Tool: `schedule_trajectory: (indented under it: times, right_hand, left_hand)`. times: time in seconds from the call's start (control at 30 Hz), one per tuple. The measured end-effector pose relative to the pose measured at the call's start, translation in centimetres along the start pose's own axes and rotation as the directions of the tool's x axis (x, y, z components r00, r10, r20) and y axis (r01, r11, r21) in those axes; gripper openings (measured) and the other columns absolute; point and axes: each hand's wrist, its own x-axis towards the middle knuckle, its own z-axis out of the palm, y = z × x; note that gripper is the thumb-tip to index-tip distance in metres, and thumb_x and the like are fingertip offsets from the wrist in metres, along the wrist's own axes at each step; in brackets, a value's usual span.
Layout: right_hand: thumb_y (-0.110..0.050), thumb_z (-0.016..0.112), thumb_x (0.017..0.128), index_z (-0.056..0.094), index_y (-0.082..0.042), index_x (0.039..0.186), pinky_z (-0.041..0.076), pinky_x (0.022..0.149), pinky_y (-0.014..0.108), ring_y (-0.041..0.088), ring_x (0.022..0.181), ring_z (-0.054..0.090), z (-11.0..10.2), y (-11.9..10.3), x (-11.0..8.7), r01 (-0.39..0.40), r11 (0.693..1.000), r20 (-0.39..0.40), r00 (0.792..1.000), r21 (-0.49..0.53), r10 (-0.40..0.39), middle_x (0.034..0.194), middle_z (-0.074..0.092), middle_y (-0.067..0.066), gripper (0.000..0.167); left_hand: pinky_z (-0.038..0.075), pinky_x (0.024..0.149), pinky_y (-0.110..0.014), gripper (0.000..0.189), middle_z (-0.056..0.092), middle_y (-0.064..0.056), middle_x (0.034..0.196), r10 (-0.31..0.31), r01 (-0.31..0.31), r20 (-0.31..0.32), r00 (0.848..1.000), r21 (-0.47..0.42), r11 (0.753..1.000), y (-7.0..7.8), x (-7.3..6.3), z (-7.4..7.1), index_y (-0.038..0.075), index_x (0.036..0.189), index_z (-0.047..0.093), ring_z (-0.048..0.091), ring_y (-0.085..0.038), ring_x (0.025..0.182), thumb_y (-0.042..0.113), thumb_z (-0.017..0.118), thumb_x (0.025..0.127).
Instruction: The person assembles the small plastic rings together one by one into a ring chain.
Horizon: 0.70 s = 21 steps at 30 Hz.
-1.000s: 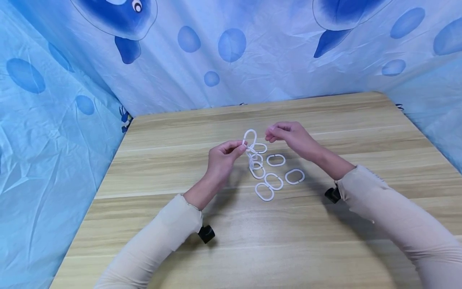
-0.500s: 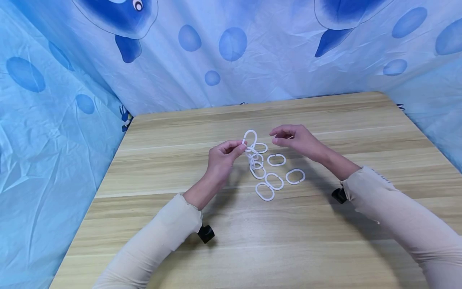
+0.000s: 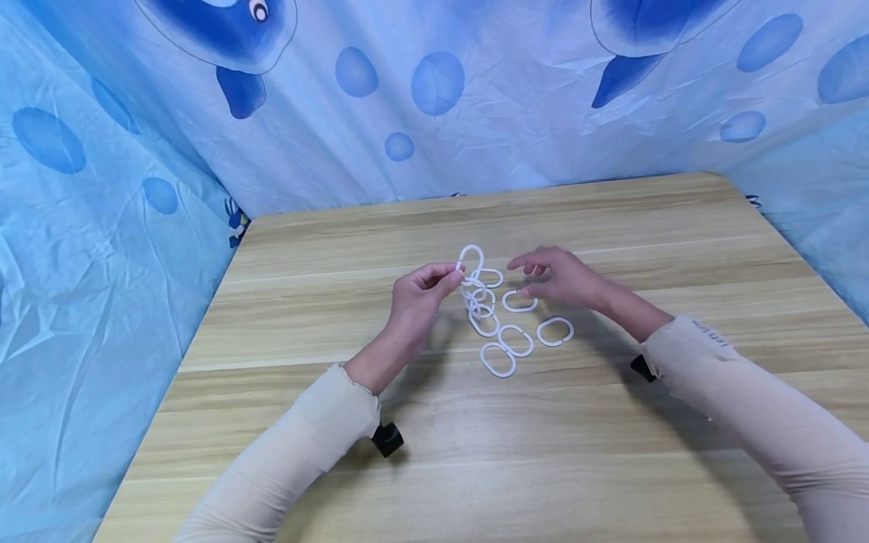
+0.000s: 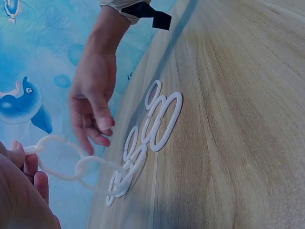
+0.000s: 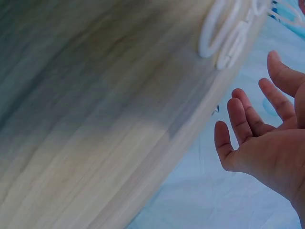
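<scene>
My left hand (image 3: 417, 300) pinches a white oval plastic ring (image 4: 57, 138) between thumb and fingers, raised above the table. Another ring (image 4: 90, 160) is linked through it, and the chain trails down to more rings (image 3: 483, 324) on the wood. My right hand (image 3: 560, 277) hovers over a loose ring (image 3: 519, 310) with a gap in its side, thumb and fingers apart and holding nothing. Whether the thumb touches that ring cannot be told. In the right wrist view the palm of the right hand (image 5: 271, 138) shows with its fingers loosely bent.
Three other loose rings lie nearer the front: one ring (image 3: 555, 332) to the right, one ring (image 3: 515, 342) in the middle, and one ring (image 3: 498, 360) touching it. Beneath everything is a wooden table (image 3: 475, 467). A blue curtain (image 3: 502, 143) hangs along its back and sides.
My right hand has opened its fingers, shifted slightly right, and come down toward the front over the loose ring. The left hand has stayed in place with its ring.
</scene>
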Motion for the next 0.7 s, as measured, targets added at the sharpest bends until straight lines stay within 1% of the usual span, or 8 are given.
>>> schedule_trajectory:
  times: [0.1,0.2,0.27,0.37,0.53,0.7]
  right_hand:
    - [-0.011,0.079,0.078,0.065,-0.01,0.124,0.039,0.075,0.041,0.03,0.09,0.054,0.4,0.2,-0.2,0.042,0.99,0.038,0.999,-0.135,-0.038,0.099,0.062,0.015,0.048]
    - [-0.015,0.081,0.075,0.066,-0.013,0.123,0.034,0.075,0.044,0.03,0.091,0.051,0.6,0.1,-0.4,0.077,0.972,0.067,0.996,-0.222,-0.064,0.1,0.063,0.012,0.05]
    - [-0.015,0.081,0.075,0.066,-0.015,0.124,0.031,0.077,0.045,0.029,0.093,0.05,0.7,0.0,-0.5,0.092,0.966,0.082,0.994,-0.242,-0.074,0.101,0.063,0.01,0.05]
    - [-0.015,0.081,0.075,0.066,-0.016,0.124,0.031,0.077,0.046,0.027,0.092,0.049,0.8,-0.1,-0.6,0.118,0.958,0.097,0.991,-0.263,-0.095,0.1,0.063,0.008,0.051]
    - [-0.016,0.082,0.075,0.066,-0.018,0.124,0.031,0.075,0.044,0.025,0.088,0.047,1.1,0.0,-0.6,0.159,0.935,0.108,0.986,-0.317,-0.13,0.098,0.061,0.008,0.052]
    - [-0.018,0.082,0.075,0.067,-0.018,0.124,0.031,0.072,0.043,0.024,0.085,0.046,1.6,0.1,-0.6,0.183,0.913,0.111,0.982,-0.364,-0.152,0.094,0.059,0.007,0.051]
  left_hand:
    - [0.05,0.086,-0.025,0.02,0.071,-0.004,0.097,-0.005,0.005,-0.003,1.0,-0.003,1.0,0.1,-0.1,0.0,0.003,0.104,0.072,0.062,-0.01,0.091,0.012,0.073,0.086]
    - [0.05,0.087,-0.025,0.019,0.071,-0.004,0.097,-0.006,0.006,-0.005,1.0,-0.004,1.0,0.1,-0.1,0.1,0.002,0.104,0.072,0.062,-0.01,0.091,0.011,0.072,0.086]
    - [0.05,0.087,-0.024,0.019,0.071,-0.004,0.097,-0.008,0.008,-0.007,1.0,-0.003,1.0,0.1,-0.2,0.1,0.003,0.104,0.072,0.062,-0.01,0.091,0.012,0.072,0.087]
    - [0.05,0.087,-0.024,0.019,0.071,-0.004,0.097,-0.01,0.01,-0.01,1.0,0.006,1.0,0.1,-0.2,0.1,0.003,0.103,0.072,0.062,-0.01,0.091,0.013,0.072,0.087]
    - [0.05,0.085,-0.024,0.02,0.071,-0.004,0.097,-0.011,0.011,-0.012,1.0,0.016,1.0,0.1,-0.2,0.0,0.004,0.104,0.072,0.061,-0.01,0.09,0.013,0.073,0.087]
    - [0.05,0.084,-0.023,0.02,0.07,-0.004,0.097,-0.012,0.013,-0.012,1.0,0.016,1.0,0.0,-0.2,-0.1,0.003,0.103,0.072,0.061,-0.009,0.09,0.013,0.073,0.086]
